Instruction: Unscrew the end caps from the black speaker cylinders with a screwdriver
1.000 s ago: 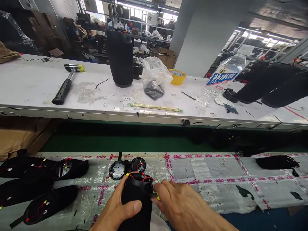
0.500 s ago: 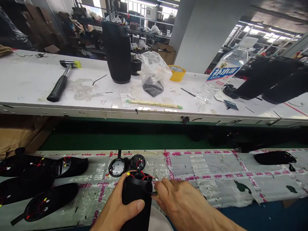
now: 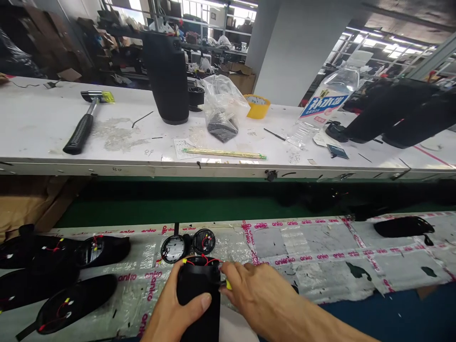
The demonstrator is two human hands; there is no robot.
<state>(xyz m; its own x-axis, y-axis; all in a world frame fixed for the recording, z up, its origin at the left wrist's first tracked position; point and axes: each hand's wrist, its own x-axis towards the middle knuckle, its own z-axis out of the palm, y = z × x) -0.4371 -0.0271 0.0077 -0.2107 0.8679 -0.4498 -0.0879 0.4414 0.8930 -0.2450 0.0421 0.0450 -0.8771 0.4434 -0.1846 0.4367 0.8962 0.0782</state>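
My left hand point(image 3: 181, 301) is wrapped round a black tube-shaped housing point(image 3: 199, 313), its thumb lying across the front. The housing stands almost upright, open end up, and red wires point(image 3: 203, 260) with a yellow-tipped connector come out at its rim. At the rim's right side, my right hand point(image 3: 254, 289) is closed in a pinch. A small yellow piece point(image 3: 228, 284) shows under its fingers; what it belongs to is hidden. Just beyond the housing, two round black parts point(image 3: 173, 249) lie on the taped covering.
Several similar black housings point(image 3: 76, 304) with wires lie at the left, and another point(image 3: 404, 227) at the far right. On the white table point(image 3: 42, 128) are a hammer point(image 3: 80, 130), an upright black housing point(image 3: 166, 80), a plastic bag point(image 3: 223, 111), yellow tape point(image 3: 257, 108) and a bottle point(image 3: 326, 102).
Both hands and the housing sit slightly further left and lower in view. More of the yellow piece shows under my right fingers. The whole view has shifted a little.
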